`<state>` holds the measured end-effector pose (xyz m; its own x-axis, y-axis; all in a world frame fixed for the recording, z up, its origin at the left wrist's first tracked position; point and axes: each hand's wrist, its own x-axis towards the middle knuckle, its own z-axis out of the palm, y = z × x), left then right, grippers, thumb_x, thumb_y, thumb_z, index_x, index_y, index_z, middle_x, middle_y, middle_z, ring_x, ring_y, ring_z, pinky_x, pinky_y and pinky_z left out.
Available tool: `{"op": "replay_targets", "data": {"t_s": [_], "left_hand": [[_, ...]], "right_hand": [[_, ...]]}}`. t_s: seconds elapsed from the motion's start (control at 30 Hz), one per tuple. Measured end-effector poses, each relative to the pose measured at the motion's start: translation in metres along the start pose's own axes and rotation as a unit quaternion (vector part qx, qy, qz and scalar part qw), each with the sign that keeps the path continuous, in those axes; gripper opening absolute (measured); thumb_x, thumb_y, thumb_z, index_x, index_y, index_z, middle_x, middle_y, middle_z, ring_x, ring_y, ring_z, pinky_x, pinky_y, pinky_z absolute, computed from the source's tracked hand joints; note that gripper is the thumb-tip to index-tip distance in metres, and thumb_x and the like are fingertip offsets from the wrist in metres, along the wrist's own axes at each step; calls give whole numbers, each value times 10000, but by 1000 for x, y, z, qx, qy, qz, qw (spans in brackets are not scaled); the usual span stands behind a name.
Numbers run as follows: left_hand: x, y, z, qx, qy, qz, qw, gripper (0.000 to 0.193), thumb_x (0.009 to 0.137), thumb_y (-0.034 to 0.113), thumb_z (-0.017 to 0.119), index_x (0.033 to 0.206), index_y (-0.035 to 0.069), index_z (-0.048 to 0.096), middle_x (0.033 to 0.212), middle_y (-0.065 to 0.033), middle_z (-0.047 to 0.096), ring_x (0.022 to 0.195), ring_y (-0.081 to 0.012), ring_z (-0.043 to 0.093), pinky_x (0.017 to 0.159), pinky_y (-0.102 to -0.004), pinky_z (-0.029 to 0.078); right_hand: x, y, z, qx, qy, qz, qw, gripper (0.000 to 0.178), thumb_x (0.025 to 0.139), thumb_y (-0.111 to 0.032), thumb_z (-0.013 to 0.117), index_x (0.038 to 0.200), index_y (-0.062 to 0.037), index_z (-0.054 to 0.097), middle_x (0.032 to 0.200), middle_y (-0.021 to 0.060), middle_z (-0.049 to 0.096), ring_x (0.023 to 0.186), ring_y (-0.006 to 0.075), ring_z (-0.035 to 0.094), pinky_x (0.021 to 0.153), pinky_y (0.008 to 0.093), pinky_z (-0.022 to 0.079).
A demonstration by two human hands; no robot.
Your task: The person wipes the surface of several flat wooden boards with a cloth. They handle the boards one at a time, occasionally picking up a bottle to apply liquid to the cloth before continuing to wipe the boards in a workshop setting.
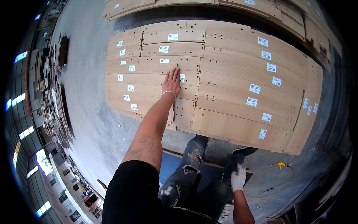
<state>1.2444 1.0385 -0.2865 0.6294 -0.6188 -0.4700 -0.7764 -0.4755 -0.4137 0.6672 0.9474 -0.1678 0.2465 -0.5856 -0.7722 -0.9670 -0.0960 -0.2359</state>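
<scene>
My left hand (171,80) is bare and lies with its fingers stretched out on a light wood panel (179,61), one of several drilled panels laid side by side in a low stack. Beside its fingers is a white printed label (182,77), partly covered. A small dark peg-like thing (177,65) shows just past the fingertips; I cannot tell whether they touch it. My right hand (238,179), in a white glove, is down by my right leg with its fingers curled. Anything inside that hand is hidden.
Another stack of wood panels (257,8) stands beyond this one. A thin hose (257,196) with a yellow fitting (282,164) lies coiled on the concrete floor at the right. Boards (61,100) lean in piles at the far left. A blue board (169,163) lies beneath my legs.
</scene>
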Motion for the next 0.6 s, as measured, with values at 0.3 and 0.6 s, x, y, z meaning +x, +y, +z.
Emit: {"op": "replay_targets", "data": {"t_s": [0.3, 0.6], "left_hand": [[-42, 100, -88, -36, -39, 125, 991, 737, 969, 169, 458, 1652, 12, 230, 1765, -99, 124, 1636, -266, 59, 1322, -454, 65], [-237, 334, -262, -146, -105, 292, 940, 816, 910, 259, 603, 1614, -2, 284, 1730, -229, 156, 1605, -393, 146, 1283, -529, 193]], "right_hand": [[-37, 36, -32, 133, 11, 55, 990, 494, 885, -167, 656, 1376, -117, 636, 1437, 159, 577, 1307, 386, 548, 1106, 482, 457], [-121, 191, -157, 307, 120, 87, 940, 497, 914, -248, 627, 1402, -155, 638, 1454, 176, 596, 1337, 377, 558, 1139, 442, 447]]}}
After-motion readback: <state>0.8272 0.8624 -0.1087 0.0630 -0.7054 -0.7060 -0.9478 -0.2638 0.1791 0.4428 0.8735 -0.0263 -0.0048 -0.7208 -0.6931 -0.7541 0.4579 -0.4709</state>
